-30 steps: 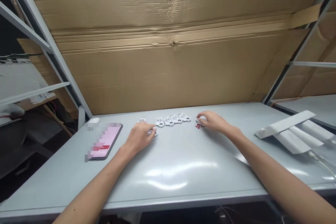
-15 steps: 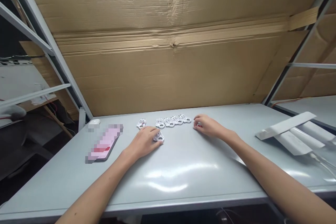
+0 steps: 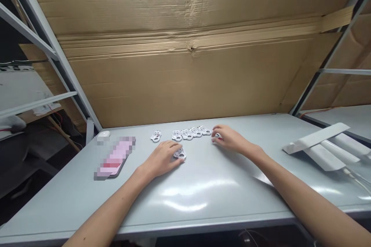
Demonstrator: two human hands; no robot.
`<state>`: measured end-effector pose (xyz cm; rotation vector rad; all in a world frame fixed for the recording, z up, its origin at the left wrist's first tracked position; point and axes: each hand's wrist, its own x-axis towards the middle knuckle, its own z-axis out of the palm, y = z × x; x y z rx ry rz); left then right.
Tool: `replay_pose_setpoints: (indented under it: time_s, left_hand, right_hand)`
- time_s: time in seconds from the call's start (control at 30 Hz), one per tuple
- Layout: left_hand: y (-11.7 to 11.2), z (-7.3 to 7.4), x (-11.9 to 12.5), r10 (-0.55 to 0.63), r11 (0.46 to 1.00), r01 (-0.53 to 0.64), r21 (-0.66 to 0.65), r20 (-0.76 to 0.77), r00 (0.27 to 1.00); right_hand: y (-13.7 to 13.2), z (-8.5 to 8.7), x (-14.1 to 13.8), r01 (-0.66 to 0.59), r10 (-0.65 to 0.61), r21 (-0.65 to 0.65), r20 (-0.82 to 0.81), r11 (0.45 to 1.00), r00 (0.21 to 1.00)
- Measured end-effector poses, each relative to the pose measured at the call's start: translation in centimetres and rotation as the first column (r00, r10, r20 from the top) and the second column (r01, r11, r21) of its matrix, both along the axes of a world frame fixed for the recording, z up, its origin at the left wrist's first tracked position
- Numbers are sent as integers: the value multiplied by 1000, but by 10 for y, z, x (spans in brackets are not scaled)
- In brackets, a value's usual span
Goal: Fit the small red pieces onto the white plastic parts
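Note:
My left hand [image 3: 164, 158] rests on the table with thumb and fingers closed round a flat white animal-shaped piece with a round hole [image 3: 181, 154]. Several like pieces lie behind it in a slanting row, edges close together or overlapping, among them a piece at the row's left end [image 3: 176, 136] and another at its right end [image 3: 204, 130]. A lone white piece [image 3: 155, 136] lies left of the row. Just right of the row, my right hand [image 3: 227, 137] curls its fingers over a white piece with red and black marks [image 3: 218, 136], mostly hidden by the fingers.
On the left lie a phone with a pink screen [image 3: 116, 158] and a small white case [image 3: 103, 134]. White folded lamp-like panels with a cable [image 3: 324, 146] lie at the right. A cardboard wall [image 3: 188, 85] closes off the table's back, between metal posts [image 3: 308, 81].
My left hand has slid its white piece slightly right and toward me. The right hand has shifted a little left, closer to the end of the row.

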<state>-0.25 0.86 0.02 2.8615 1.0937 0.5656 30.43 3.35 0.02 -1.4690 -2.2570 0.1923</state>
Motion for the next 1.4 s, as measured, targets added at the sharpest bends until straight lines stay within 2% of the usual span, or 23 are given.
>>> replay_pose_setpoints:
  time_s: [0.1, 0.23, 0.47, 0.57, 0.67, 0.73, 0.8, 0.87, 0.97, 1.03, 1.1, 1.17, 1.4]
  left_hand:
    - [-1, 1, 0, -3, 1000, 3, -3, 3, 1000]
    - [-1, 1, 0, 0, 1000, 0, 1, 2, 1000]
    - [-2, 2, 1, -6, 1000, 6, 1, 2, 1000]
    - [-2, 1, 1, -4, 1000, 4, -1, 1, 1000]
    - [-2, 0, 0, -4, 1000, 4, 0, 0, 1000]
    - [-2, 1, 0, -11, 1000, 11, 1, 0, 1000]
    - [-2, 1, 0, -19, 1000, 19, 3, 1, 1000]
    - [-3, 3, 0, -18, 1000, 18, 4, -4, 1000]
    - [-4, 4, 1, -16, 1000, 16, 5, -18, 1000]
    - [-4, 3, 1, -16, 1000, 17, 6, -18, 1000]
    - [-5, 2, 1, -13, 1000, 13, 4, -14, 1000]
    - [-5, 1, 2, -7, 1000, 7, 2, -12, 1000]
    - [-4, 0, 1, -12, 1000, 12, 10, -17, 1000]
  right_hand:
    - [-2, 0, 1, 29, -26, -56, 54, 998, 998]
    - [-1, -2, 2, 14, -11, -86, 40, 996, 999]
    - [7, -13, 0, -33, 33, -26, 0, 999, 999]
    - [7, -17, -3, 4, -4, 4, 0, 1000, 1000]
    - [2, -13, -10, 26, -24, 27, -77, 999, 997]
    - [-2, -7, -18, -18, 19, 5, -216, 1000, 976]
    - [-8, 0, -28, -101, 58, -83, -418, 991, 906]
    - [-14, 6, -38, -237, 48, -221, -629, 946, 776]
    - [-21, 8, -49, -403, -114, -357, -850, 842, 514]
    - [-24, 7, -53, -459, -256, -433, -881, 776, 398]
    - [-24, 5, -54, -484, -363, -500, -862, 718, 353]
    - [-24, 4, -54, -491, -426, -545, -838, 679, 341]
    - [-21, 4, -54, -506, -474, -561, -827, 655, 303]
